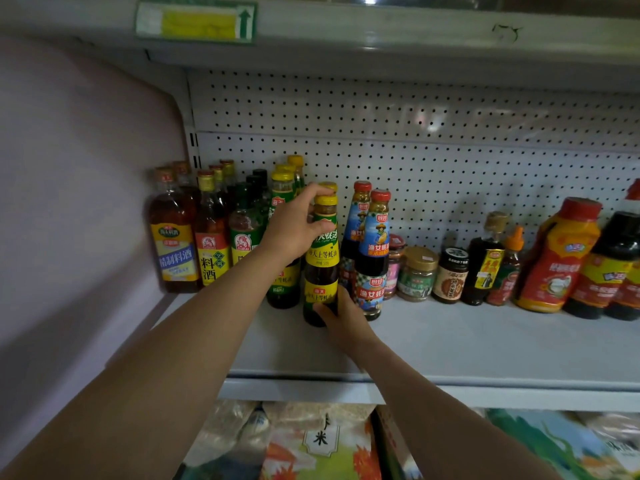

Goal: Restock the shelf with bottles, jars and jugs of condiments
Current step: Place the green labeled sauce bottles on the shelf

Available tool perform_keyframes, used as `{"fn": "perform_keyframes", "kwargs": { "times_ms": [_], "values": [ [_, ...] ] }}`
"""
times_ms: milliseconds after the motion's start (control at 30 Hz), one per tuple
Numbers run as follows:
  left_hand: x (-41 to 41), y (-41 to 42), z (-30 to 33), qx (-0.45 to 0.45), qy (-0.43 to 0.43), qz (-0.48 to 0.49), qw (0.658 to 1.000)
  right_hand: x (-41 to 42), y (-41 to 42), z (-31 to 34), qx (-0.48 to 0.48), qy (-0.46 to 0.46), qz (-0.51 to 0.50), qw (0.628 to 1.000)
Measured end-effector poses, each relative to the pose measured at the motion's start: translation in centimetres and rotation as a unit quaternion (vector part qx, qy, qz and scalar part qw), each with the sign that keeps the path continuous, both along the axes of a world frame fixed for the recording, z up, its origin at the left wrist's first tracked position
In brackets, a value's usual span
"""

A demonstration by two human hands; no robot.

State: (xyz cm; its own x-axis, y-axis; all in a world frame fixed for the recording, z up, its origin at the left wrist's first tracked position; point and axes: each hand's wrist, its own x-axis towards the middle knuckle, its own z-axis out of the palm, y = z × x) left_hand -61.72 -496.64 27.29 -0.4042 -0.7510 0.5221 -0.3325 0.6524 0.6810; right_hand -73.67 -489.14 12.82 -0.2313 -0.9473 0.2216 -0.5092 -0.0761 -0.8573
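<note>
A dark oyster sauce bottle [321,268] with a yellow cap and yellow-green label stands on the white shelf [485,344], left of centre. My left hand [294,226] grips its neck and shoulder from the left. My right hand [343,317] holds its base from the front right. Behind it stand more yellow-capped bottles [282,188] of the same kind. Two red-capped bottles with blue labels [372,258] stand just to its right.
Cooking wine bottles [176,233] fill the shelf's left end against a pink side wall [76,202]. Small jars [417,273], a dark bottle [483,265] and red jugs [557,261] line the back right. Bags of rice [322,445] lie below. A pegboard panel [415,140] backs the shelf.
</note>
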Motion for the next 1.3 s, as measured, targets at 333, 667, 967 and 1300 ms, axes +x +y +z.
{"fn": "perform_keyframes", "kwargs": {
  "times_ms": [333,667,967,1300],
  "values": [
    [0.0,-0.3,-0.2,-0.011,0.000,0.005,1.000,-0.3,-0.8,-0.1,0.022,-0.035,0.023,0.999],
    [-0.1,0.1,-0.2,-0.020,-0.007,0.014,1.000,-0.4,-1.0,-0.3,0.012,-0.042,0.031,0.999],
    [0.0,0.5,-0.1,-0.017,-0.003,0.015,1.000,-0.4,-0.8,-0.6,-0.003,-0.022,0.011,1.000],
    [-0.6,-0.2,0.4,-0.171,-0.127,0.152,0.965,-0.4,-1.2,-0.7,-0.018,-0.036,-0.059,0.997]
  ]
}}
